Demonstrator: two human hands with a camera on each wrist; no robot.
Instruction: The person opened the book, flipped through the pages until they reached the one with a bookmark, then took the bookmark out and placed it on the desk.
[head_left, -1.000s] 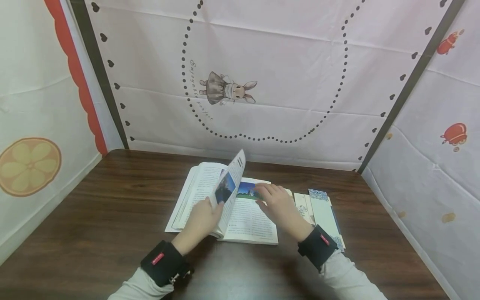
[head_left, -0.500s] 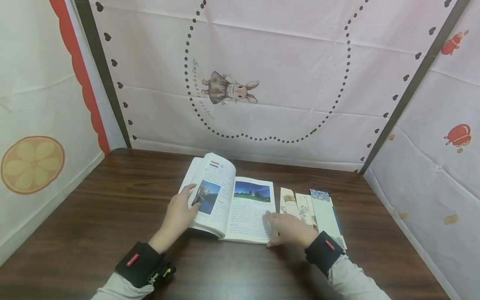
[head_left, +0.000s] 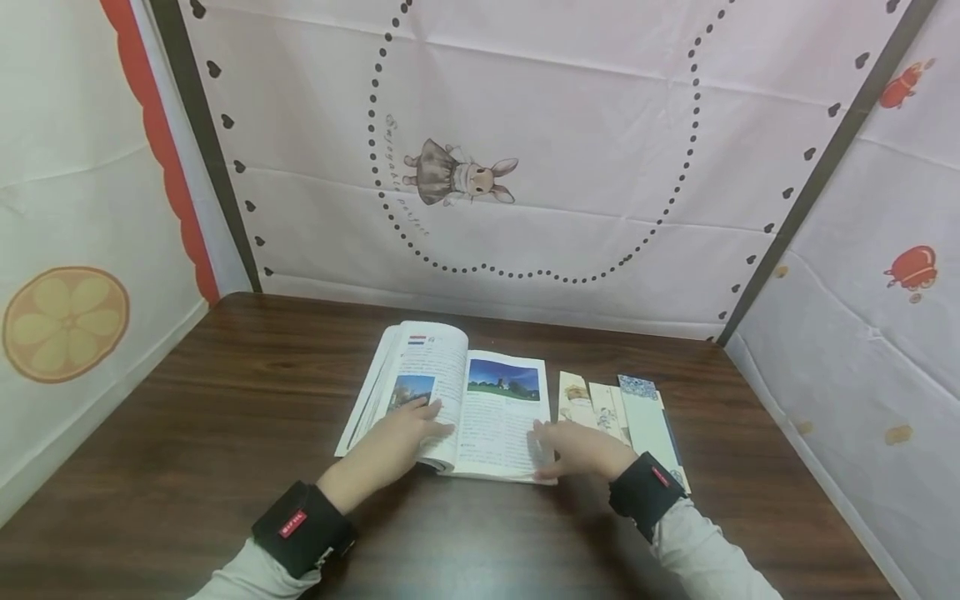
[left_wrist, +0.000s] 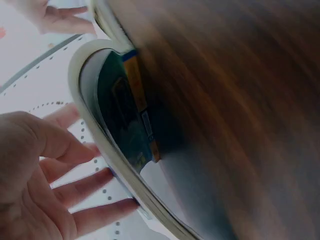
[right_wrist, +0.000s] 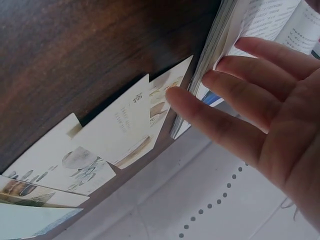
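An open book [head_left: 495, 429] lies on the dark wooden table, its right page printed with a windmill picture under a blue sky. My left hand [head_left: 397, 437] rests on the curved left page, over its lower part and part of a photo. In the left wrist view, the fingers [left_wrist: 95, 187] of that hand are spread against the pages. At the book's right edge, my right hand [head_left: 585, 450] touches the right page with extended fingers [right_wrist: 250, 70]. Several illustrated bookmarks [right_wrist: 117, 125] lie beside the book, near that hand.
A pale bookmark with blue patterned ends [head_left: 651, 429] lies farthest right in the group. Behind the table [head_left: 187, 433] hangs a white printed cloth [head_left: 570, 150] with a rabbit, and similar cloths hang at both sides.
My left hand has turned the standing pages over to the left and now lies flatter on them, nearer the spine. The right hand moved from the windmill picture down to the right edge.
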